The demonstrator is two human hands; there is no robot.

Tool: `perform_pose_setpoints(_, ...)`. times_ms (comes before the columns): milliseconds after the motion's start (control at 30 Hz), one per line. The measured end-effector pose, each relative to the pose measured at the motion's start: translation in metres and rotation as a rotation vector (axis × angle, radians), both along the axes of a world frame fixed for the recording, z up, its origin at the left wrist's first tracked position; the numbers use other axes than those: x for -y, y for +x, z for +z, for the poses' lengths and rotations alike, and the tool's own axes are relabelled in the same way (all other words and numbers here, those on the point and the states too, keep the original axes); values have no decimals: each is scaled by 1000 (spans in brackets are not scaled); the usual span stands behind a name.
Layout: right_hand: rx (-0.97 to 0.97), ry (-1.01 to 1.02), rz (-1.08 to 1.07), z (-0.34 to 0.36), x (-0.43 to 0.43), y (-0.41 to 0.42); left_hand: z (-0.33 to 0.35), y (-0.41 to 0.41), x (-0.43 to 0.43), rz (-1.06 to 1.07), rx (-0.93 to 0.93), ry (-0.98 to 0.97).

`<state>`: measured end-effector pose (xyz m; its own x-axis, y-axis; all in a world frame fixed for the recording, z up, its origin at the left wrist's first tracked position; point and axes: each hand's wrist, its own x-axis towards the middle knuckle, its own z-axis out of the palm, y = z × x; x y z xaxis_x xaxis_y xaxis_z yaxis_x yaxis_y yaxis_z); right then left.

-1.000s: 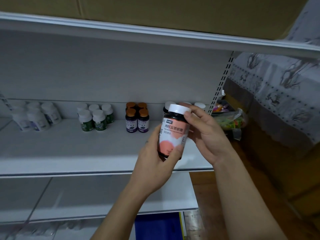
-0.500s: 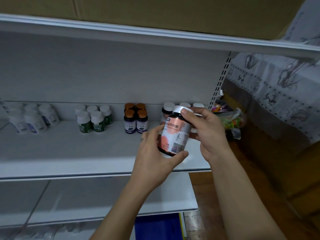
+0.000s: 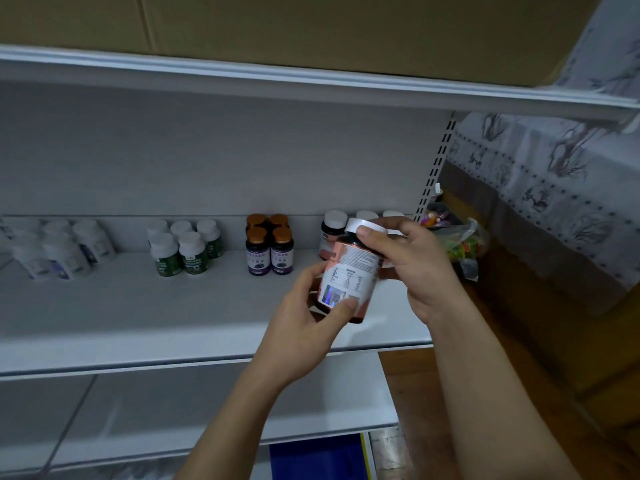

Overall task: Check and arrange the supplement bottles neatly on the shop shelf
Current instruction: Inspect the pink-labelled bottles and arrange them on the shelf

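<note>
Right now the held bottle (image 3: pixel 349 271) sits just off the middle of the view toward four o'clock. It is tilted, with its white cap leaning to one o'clock and its dark base to seven o'clock. Its panel of fine print and a shiny sticker face the camera. The left hand (image 3: pixel 304 327) comes up from seven o'clock and grips the lower half, thumb pressed on the label near the sticker and fingers curled round the far side. The right hand (image 3: pixel 412 268) reaches in from five o'clock and closes over the cap, fingertips wrapped across its top edge. Behind the hands runs the white shelf (image 3: pixel 138 323). At eleven o'clock of the held bottle, just behind it, matching white-capped bottles (image 3: pixel 333 233) stand against the back panel. Further toward ten o'clock stand four purple-label bottles (image 3: pixel 270 249) with copper caps in a tight square. Green-label bottles (image 3: pixel 183 249) form a cluster at nine o'clock, and pale white bottles (image 3: pixel 62 251), blurred, stand at the far nine o'clock edge. A cardboard box (image 3: pixel 311 29) fills twelve o'clock on the shelf above. A plastic bag (image 3: pixel 460 242) of bright items lies at three o'clock, past the shelf's upright.
</note>
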<state>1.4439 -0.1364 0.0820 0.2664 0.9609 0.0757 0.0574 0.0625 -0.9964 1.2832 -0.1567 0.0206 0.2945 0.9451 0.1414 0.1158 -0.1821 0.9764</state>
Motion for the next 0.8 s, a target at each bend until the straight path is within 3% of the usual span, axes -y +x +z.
perform_pose_setpoints(200,-24,-25,-17,-1,1,2,4,-3,-3,-10,5,-12)
perform_pose_setpoints(400,-144,-10,39,-5,9,13,14,-1,-8,-151,8,-138)
perform_pose_setpoints(567,-199,12,168,-6,15,22,11,8,-3,-83,-3,-107)
perform_pose_setpoints(800,-135,-33,241,-6,20,31,9,23,10,28,46,-22)
